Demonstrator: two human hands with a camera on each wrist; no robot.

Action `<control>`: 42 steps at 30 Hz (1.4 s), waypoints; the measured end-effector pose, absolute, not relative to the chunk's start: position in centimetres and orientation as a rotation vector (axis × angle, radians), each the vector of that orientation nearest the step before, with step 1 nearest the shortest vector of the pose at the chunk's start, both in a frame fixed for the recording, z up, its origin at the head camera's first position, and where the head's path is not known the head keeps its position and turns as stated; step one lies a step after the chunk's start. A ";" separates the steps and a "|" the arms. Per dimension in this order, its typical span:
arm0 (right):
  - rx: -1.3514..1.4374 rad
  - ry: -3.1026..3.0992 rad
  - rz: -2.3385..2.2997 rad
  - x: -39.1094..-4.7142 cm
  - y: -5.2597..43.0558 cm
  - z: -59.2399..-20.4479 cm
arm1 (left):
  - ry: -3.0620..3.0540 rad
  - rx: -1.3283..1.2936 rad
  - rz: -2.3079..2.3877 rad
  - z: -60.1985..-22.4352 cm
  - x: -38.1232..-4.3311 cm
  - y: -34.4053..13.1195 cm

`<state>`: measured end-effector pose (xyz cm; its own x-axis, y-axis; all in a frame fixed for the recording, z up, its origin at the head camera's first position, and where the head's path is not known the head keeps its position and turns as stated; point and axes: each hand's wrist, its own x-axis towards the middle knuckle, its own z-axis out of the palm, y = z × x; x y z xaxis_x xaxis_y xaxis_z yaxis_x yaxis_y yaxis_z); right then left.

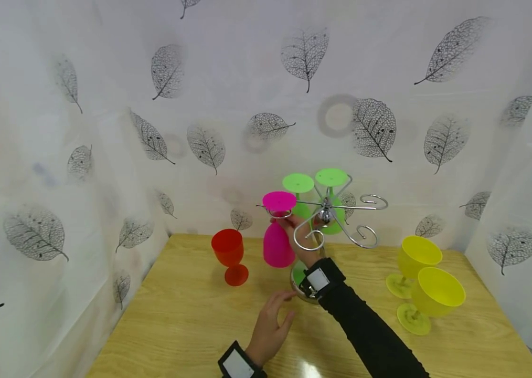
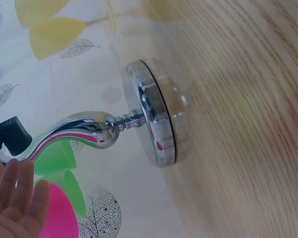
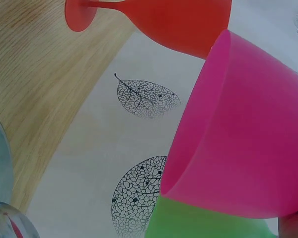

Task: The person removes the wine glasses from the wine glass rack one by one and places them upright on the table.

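One red goblet (image 1: 227,249) stands on the bench (image 1: 176,315), left of my right grip (image 1: 300,242) and farther out than my left grip (image 1: 266,333). Left: holding nothing, fingers loose, near the base of the chrome rack (image 1: 325,215).

Next along, pink goblet (image 1: 278,249): upside down at my right grip, which pinches it by the stem, under the rack's curl. To do this well, I'd keep the stem centred in the curl and the foot level, ease the weight onto the wire, then let go without nudging the neighbours. Looks: bright pink, plain, mouth down, flat round foot just over the wire; can't tell whether they touch.

Beyond my right grip, two green goblets (image 1: 298,183) hang mouth-down on the rack. Bare curls extend to its right. Well right of it, two yellow goblets (image 1: 438,292), upright.
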<state>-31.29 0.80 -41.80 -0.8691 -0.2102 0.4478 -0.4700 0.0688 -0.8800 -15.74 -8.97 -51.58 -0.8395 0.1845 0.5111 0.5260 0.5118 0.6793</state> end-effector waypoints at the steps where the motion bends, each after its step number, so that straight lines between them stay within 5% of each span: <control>1: 0.693 -2.133 1.891 -31.2 0.9 -41.7 | -2.383 -0.589 -1.262 -51.5 -15.7 -9.0; 20: 0.684 -1.861 2.187 -28.8 2.5 -42.5 | -2.307 -0.643 -1.220 -51.7 -15.8 -8.7; 42: 0.863 -1.932 1.921 -26.1 3.1 -41.4 | -2.359 -0.595 -1.226 -51.9 -15.5 -8.6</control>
